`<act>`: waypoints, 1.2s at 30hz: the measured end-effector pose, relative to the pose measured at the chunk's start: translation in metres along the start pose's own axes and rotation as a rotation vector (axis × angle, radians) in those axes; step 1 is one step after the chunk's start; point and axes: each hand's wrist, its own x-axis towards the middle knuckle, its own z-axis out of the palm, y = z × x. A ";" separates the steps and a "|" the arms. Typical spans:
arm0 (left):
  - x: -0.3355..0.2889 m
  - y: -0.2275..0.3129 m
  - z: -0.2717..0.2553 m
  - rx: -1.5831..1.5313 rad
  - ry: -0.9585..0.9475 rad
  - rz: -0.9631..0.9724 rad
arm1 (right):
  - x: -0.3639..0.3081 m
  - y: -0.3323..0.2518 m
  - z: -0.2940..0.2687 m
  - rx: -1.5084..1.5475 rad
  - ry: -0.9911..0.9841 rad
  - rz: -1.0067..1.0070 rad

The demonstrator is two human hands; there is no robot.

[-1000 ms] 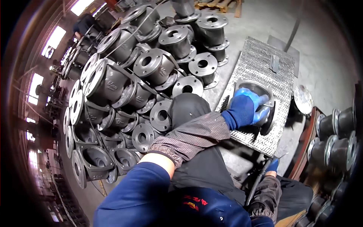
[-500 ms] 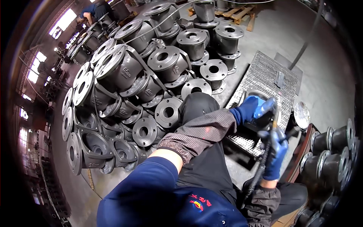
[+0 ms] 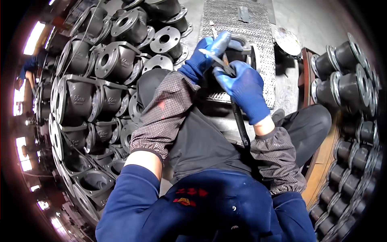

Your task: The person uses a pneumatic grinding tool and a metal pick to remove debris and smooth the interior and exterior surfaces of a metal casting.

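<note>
Centrally, two hands in blue gloves, both over the near part of a pale, textured work plate [image 3: 264, 66]. Left hand [image 3: 209, 52]: fingers extended at the near side of a dark metal casting [image 3: 240, 39]; whether they grip anything cannot be told. Right hand [image 3: 246, 84]: fingers closed around a dark hand tool [image 3: 226, 66], with an orange-brown part showing near the grip. One black ribbed hose [image 3: 238, 123], running from below that hand toward the person's lap. One pale, slim piece [image 3: 211, 56], blurred, crossing in front of the left glove.

Casting: on the plate, its rim visible, the remainder largely hidden by the gloves. Farther along the plate, one small grey block [image 3: 243, 14]. Just beside the plate, to the right, one round, light disc [image 3: 287, 41].

Left side: stacked grey flanged castings [image 3: 78, 99], several tiers. Right side: rows of flanged pipe pieces [image 3: 350, 89], near a wooden board [image 3: 321, 167]. Far left, a co-worker [image 3: 30, 68], partly visible.
</note>
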 end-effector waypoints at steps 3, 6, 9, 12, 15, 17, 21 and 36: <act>-0.002 0.006 -0.010 -0.020 0.030 -0.046 | 0.004 -0.008 0.004 0.038 -0.067 0.034; -0.003 0.002 -0.008 -0.118 0.074 -0.098 | 0.004 -0.008 0.003 1.240 -0.474 0.338; -0.002 0.022 0.004 -0.234 0.008 -0.164 | 0.004 0.011 0.034 2.043 -0.692 0.425; -0.015 0.032 0.005 -0.413 0.007 -0.260 | 0.001 -0.010 0.005 1.668 -0.490 0.433; -0.007 0.005 -0.013 0.222 0.108 -0.005 | -0.015 0.007 -0.031 1.118 -0.357 0.132; -0.002 0.002 -0.002 0.330 0.107 0.022 | -0.035 0.029 -0.038 1.129 -0.340 0.420; 0.011 -0.001 0.009 0.454 0.082 -0.019 | -0.052 0.062 -0.014 1.149 -0.263 0.607; 0.013 -0.002 0.009 0.542 0.079 0.056 | -0.024 0.084 0.034 1.063 -0.069 0.660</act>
